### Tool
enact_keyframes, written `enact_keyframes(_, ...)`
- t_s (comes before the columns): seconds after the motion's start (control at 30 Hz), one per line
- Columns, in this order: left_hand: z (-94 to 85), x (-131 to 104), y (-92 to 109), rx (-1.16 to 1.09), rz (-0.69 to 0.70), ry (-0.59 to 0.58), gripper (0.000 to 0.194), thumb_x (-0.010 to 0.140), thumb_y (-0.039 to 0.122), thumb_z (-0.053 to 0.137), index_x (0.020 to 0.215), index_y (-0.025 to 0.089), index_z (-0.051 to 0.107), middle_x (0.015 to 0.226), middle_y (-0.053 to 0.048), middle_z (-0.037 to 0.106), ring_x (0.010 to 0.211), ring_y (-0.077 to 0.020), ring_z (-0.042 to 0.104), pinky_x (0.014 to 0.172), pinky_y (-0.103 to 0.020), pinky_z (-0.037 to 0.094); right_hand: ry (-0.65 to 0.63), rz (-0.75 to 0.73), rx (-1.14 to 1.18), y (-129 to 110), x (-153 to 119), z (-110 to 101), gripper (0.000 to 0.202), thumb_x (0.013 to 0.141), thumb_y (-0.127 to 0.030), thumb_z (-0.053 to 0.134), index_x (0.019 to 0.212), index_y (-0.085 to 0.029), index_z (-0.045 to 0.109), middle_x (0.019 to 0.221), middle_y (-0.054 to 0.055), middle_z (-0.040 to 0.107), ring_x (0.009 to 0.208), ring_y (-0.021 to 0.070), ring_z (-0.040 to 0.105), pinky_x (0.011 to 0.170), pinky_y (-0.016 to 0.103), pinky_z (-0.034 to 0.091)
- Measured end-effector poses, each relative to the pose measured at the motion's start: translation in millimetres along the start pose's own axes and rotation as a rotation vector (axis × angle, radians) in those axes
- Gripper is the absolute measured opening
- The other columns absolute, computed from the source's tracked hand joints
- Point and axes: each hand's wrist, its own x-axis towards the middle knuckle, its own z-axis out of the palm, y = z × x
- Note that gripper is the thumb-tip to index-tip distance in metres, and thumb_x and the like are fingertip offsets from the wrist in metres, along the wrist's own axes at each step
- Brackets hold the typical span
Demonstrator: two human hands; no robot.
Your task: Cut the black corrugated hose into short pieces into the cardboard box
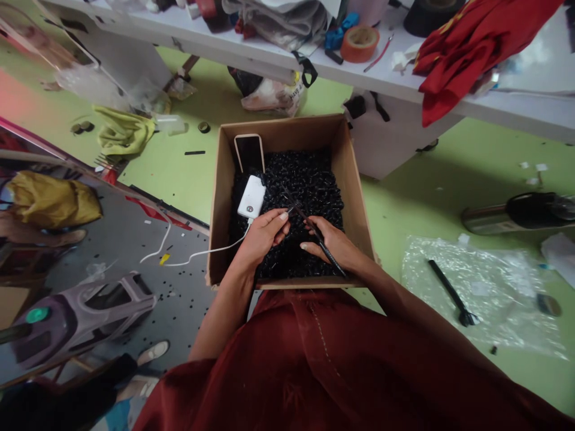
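A cardboard box [357,191] in front of my body holds a heap of small shiny black pieces [308,173]. Both my hands are over that heap. My right hand [330,240] is closed around a long thin dark rod [331,257], which slants up and left past my fingers. Close to the rod's upper part, the thumb and fingers of my left hand [268,230] pinch together; whatever they hold is too small to make out. A white power bank [251,197] with a plugged-in cable lies on the heap beside my left hand. Behind it a phone [250,154] leans against the box's wall.
The white cable [193,260] runs over the box's left edge. Behind the box stands a white bench [251,51] carrying orange tape [360,43] and a red cloth [476,54]. To the right lie a clear plastic sheet [498,293] and a metal flask [485,218]. A purple stool [85,317] stands left.
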Motion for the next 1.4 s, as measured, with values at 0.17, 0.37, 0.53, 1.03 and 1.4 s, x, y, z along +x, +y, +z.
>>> enact_keyframes(0.17, -1.0, 1, 0, 0.056, 0.01, -0.035, 0.022, 0.084, 0.035, 0.055, 0.082, 0.013, 0.056, 0.063, 0.003, 0.049, 0.044, -0.0024, 0.036, 0.042, -0.019, 0.023, 0.01, -0.021, 0.008, 3, -1, 2, 0.059, 0.081, -0.047, 0.059, 0.13, -0.019, 0.04, 0.12, 0.014, 0.058, 0.106, 0.0273, 0.059, 0.087, 0.043, 0.048)
enact_keyframes(0.37, -2.5, 2, 0, 0.144, 0.015, -0.065, 0.021, 0.087, 0.031, 0.05, 0.077, 0.013, 0.054, 0.062, 0.003, 0.047, 0.044, -0.0022, 0.035, 0.043, -0.02, 0.024, 0.018, -0.042, -0.041, -3, -1, -4, 0.037, 0.085, -0.04, 0.052, 0.115, -0.019, 0.05, 0.104, 0.011, 0.061, 0.09, 0.0233, 0.059, 0.08, 0.038, 0.047)
enact_keyframes(0.53, -2.7, 3, -3, 0.157, -0.001, -0.044, 0.02, 0.088, 0.029, 0.049, 0.076, 0.014, 0.053, 0.063, 0.003, 0.047, 0.045, -0.0023, 0.036, 0.044, -0.02, 0.025, 0.005, -0.05, -0.086, -3, 0, -5, 0.025, 0.086, -0.034, 0.046, 0.105, -0.018, 0.051, 0.092, 0.008, 0.059, 0.083, 0.0212, 0.058, 0.077, 0.035, 0.044)
enact_keyframes(1.03, -2.3, 4, -7, 0.164, -0.044, -0.031, 0.02, 0.089, 0.027, 0.048, 0.074, 0.014, 0.052, 0.063, 0.003, 0.046, 0.044, -0.0023, 0.035, 0.044, -0.019, 0.025, -0.007, -0.018, -0.171, 7, -1, -1, 0.019, 0.083, -0.024, 0.044, 0.101, -0.02, 0.051, 0.085, 0.005, 0.061, 0.074, 0.0185, 0.057, 0.068, 0.029, 0.04)
enact_keyframes(1.4, -3.7, 5, -9, 0.186, -0.045, -0.019, 0.02, 0.088, 0.03, 0.049, 0.076, 0.015, 0.054, 0.062, 0.003, 0.047, 0.045, -0.0029, 0.035, 0.044, -0.02, 0.025, -0.018, 0.009, -0.235, 9, 0, 1, 0.021, 0.082, -0.024, 0.044, 0.101, -0.021, 0.052, 0.083, 0.005, 0.062, 0.072, 0.0186, 0.056, 0.064, 0.029, 0.037)
